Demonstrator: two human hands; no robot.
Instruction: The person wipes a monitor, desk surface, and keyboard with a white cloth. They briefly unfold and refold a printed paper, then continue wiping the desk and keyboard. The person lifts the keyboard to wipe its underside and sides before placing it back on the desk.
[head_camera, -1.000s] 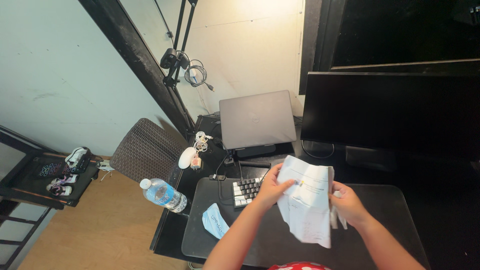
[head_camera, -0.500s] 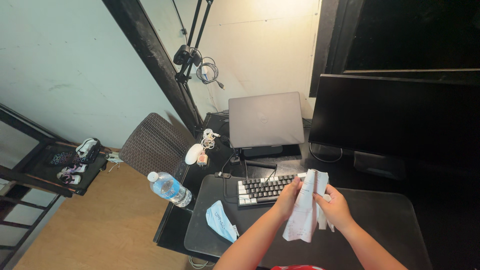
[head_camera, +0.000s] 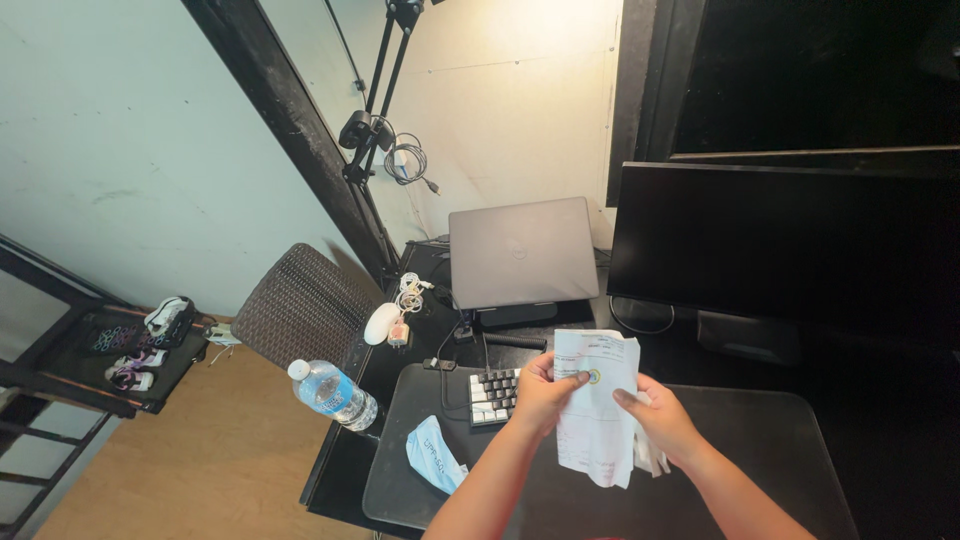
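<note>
I hold a creased white sheet of paper (head_camera: 592, 420) upright over the black desk mat (head_camera: 760, 440). My left hand (head_camera: 543, 393) pinches the sheet's upper left edge, thumb on its face. On the lower right side, my right hand (head_camera: 658, 423) grips the paper, with more crumpled white paper bunched under its fingers. The sheet hides the right part of a small black-and-white keyboard (head_camera: 494, 392).
A closed grey laptop (head_camera: 522, 251) sits on a stand behind the keyboard, a dark monitor (head_camera: 790, 245) to its right. A blue face mask (head_camera: 431, 455), a water bottle (head_camera: 333, 393) and a white mouse (head_camera: 379, 322) lie at the desk's left. A wicker chair (head_camera: 300, 308) stands left.
The paper went from spread wide, to folded narrow, to partly opened flat again. Both hands stayed on it and shifted slightly left. The camera view moved a little.
</note>
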